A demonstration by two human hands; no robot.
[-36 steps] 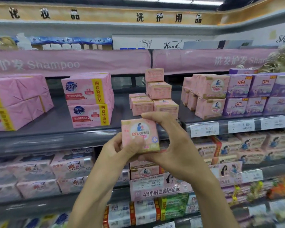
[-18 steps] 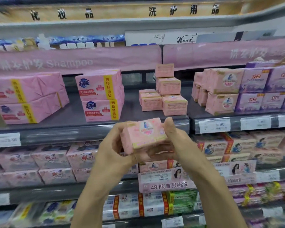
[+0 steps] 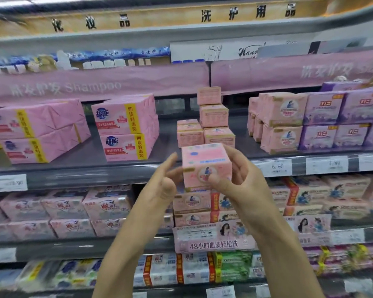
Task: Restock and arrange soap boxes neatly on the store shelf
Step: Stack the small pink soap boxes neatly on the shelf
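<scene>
Item: pink soap box [image 3: 206,165], held in mid-air in front of the upper shelf's edge [image 3: 95,172], just below the small stack of pink boxes [image 3: 207,123]. Its printed front face, carrying a round figure emblem, points toward the camera; the top face tilts into view. Long axis runs left to right, roughly level. Small print on both faces is blurred and unreadable; the lower right corner of the front is covered by a thumb.

Right hand [image 3: 243,179]: fingers clamped on the soap box, thumb on the front, the rest wrapped round the right side and back, mostly hidden behind the box.

Left hand [image 3: 162,183]: beside the box's left edge, fingers loosely spread; whether the fingertips touch the box cannot be told.

Stack of pink boxes: several tiers on the upper shelf, narrowing toward the top, lettering blurred.

Left of stack: large pink multipacks [image 3: 125,127], stacked two high. Right of stack: pink and purple packs [image 3: 323,121], cut off at the frame edge.

Price tags [image 3: 277,167]: partly legible. Lower shelves: soft with motion blur, partly hidden by both forearms.
</scene>
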